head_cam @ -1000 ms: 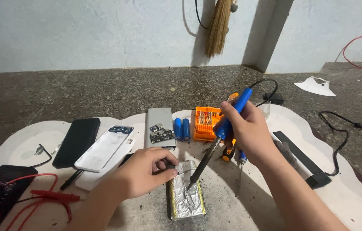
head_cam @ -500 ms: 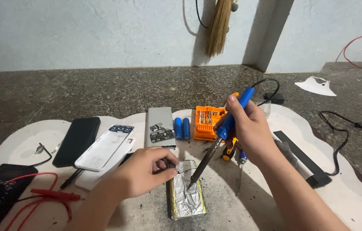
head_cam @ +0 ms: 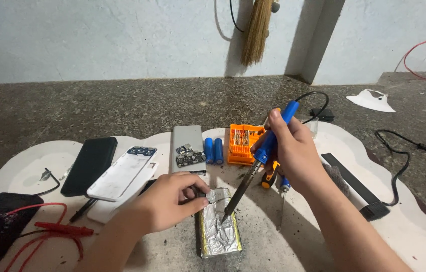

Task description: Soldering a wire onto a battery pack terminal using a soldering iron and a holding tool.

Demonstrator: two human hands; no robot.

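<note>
Speckled stone flooring carries a pale work mat (head_cam: pixel 293 236), and near its front edge lies one silver foil-wrapped battery pack (head_cam: pixel 218 229). One blue-handled soldering iron (head_cam: pixel 260 156) slants down, its tip on the foil. Two blue cylindrical cells (head_cam: pixel 213 150) stand beside one orange bit case (head_cam: pixel 243 138). What the left fingertips pinch at the pack's top edge is too small to tell. The left hand (head_cam: pixel 170 201) is curled nearly shut there; the right hand (head_cam: pixel 293 151) wraps the iron's handle firmly.
</note>
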